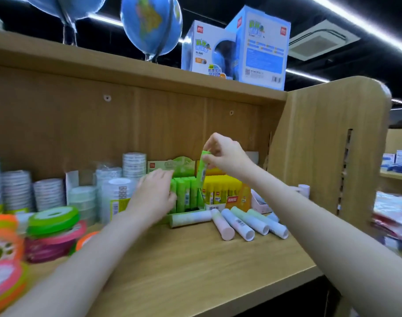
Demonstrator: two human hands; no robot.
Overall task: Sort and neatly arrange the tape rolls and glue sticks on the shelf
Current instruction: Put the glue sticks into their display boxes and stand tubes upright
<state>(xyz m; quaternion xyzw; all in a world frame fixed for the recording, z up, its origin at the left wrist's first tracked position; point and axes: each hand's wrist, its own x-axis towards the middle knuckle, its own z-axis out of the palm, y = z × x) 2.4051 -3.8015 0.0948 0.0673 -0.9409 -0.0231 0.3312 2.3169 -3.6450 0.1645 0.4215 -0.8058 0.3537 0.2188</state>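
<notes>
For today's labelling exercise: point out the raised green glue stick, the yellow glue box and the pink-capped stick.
green glue stick (202,170), head view, label.
yellow glue box (220,191), head view, sticks' front.
pink-capped stick (223,225), head view, barrel.

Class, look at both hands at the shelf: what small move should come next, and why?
Probably lower the green glue stick that the right hand pinches into the green display box. It hangs just above the upright green sticks there, while the left hand rests on that row, apparently steadying it.

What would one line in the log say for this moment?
right hand: pinches green glue stick above green box | left hand: on sticks in box | pastel sticks: lying loose on shelf
</notes>
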